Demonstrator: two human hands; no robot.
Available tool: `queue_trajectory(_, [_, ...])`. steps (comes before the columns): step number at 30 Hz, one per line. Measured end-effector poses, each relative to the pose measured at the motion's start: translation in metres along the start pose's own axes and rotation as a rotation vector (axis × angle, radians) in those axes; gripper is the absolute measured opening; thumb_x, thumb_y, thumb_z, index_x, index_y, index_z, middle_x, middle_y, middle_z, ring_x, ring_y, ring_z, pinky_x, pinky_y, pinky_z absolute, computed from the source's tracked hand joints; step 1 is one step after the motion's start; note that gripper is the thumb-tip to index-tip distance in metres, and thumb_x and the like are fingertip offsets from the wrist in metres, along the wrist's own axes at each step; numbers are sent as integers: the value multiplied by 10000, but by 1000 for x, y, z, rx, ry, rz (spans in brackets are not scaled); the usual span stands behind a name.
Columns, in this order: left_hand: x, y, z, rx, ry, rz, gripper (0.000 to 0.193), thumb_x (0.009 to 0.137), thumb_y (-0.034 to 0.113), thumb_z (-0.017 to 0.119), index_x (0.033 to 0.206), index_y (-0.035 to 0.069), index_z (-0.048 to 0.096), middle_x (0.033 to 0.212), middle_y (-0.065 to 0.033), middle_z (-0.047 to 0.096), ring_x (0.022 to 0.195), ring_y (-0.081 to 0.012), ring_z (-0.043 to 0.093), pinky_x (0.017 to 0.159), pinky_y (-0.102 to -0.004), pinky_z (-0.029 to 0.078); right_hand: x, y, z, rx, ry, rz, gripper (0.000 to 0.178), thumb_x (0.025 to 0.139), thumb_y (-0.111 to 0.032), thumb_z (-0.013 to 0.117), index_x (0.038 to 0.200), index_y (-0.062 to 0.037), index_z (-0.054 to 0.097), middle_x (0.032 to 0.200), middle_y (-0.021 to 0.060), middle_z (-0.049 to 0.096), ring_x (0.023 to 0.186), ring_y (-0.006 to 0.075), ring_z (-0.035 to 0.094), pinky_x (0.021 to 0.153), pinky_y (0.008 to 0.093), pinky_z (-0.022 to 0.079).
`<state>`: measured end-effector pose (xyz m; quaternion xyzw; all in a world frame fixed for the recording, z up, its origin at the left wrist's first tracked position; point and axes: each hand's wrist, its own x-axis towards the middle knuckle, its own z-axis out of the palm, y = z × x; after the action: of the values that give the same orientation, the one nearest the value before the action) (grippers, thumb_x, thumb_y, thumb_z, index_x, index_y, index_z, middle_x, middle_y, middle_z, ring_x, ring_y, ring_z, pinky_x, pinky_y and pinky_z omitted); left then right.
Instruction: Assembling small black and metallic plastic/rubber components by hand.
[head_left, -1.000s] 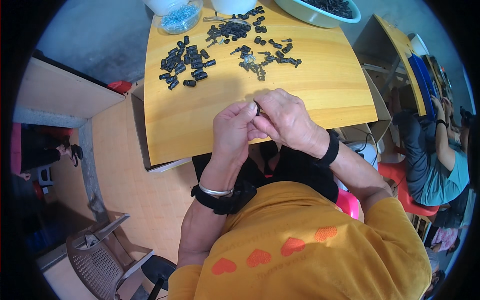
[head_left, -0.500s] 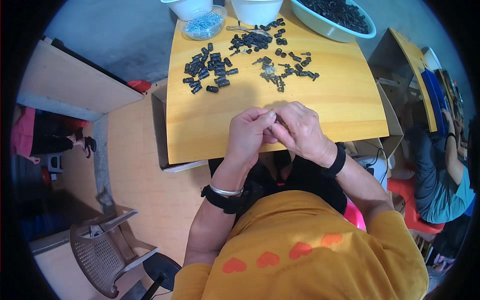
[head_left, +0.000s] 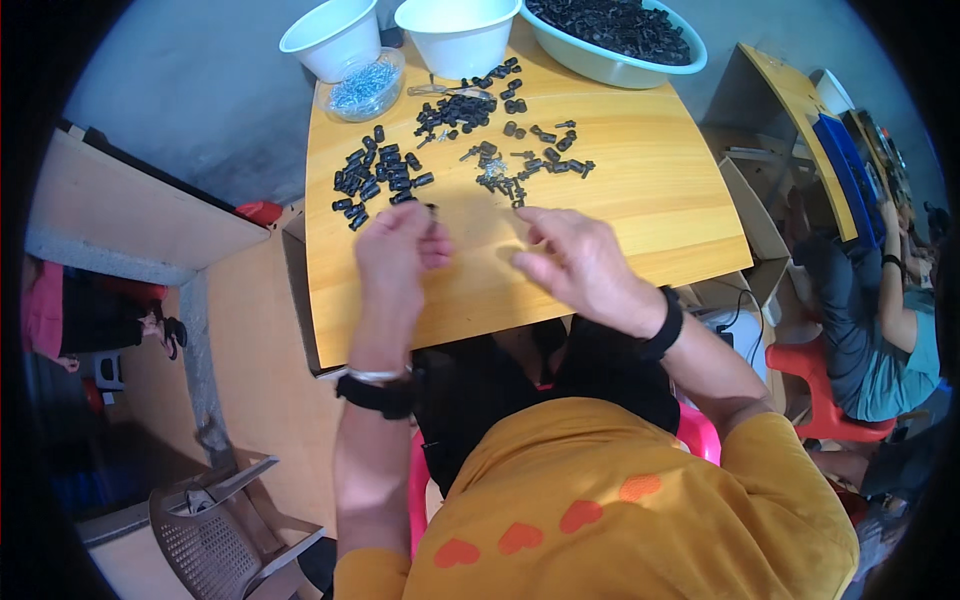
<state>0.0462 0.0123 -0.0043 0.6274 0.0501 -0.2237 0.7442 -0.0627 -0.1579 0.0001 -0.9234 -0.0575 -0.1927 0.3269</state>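
My left hand (head_left: pixel 392 250), blurred by motion, is over the near left part of the wooden table (head_left: pixel 640 225) with its fingers curled. A small black part (head_left: pixel 432 211) shows at its fingertips; its exact shape is smeared. Just beyond that hand lies a loose group of black cylindrical parts (head_left: pixel 398 170). My right hand (head_left: pixel 580 262) is open, thumb and forefinger apart, with nothing seen between them. Its forefinger points at several thin black pin-like parts (head_left: pixel 510 188) with small silvery pieces (head_left: pixel 493 169) among them.
Farther back lie a heap of small black pieces (head_left: pixel 458 112) and metal tweezers (head_left: pixel 430 91). A clear tub of silvery screws (head_left: pixel 365 90), two white bowls (head_left: pixel 455 42) and a pale basin of black parts (head_left: pixel 620 70) line the far edge. Another person (head_left: pixel 895 340) sits at right.
My hands, together at the near edge before, have parted. The left went left and forward toward the black cylinders, while the right opened. The whole view has also shifted.
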Motion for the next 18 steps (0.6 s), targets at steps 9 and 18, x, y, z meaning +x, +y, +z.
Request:
queue_trajectory(9, [60, 24, -25, 30, 120, 9, 183, 902, 148, 451, 992, -11, 469, 771, -121, 589, 570, -179, 584, 461, -239, 454, 50, 57, -45, -310, -41, 75, 111, 739, -124, 555, 750, -31, 614, 739, 151, 591, 740, 328, 561, 667, 418, 451])
queue_trajectory(18, [14, 19, -3, -10, 56, 113, 321, 890, 193, 488, 1136, -10, 447, 888, -139, 596, 608, -177, 603, 489, -227, 456, 112, 98, -12, -508, -134, -26, 125, 752, -115, 543, 805, -85, 652, 786, 101, 602, 829, 296, 534, 705, 399, 412])
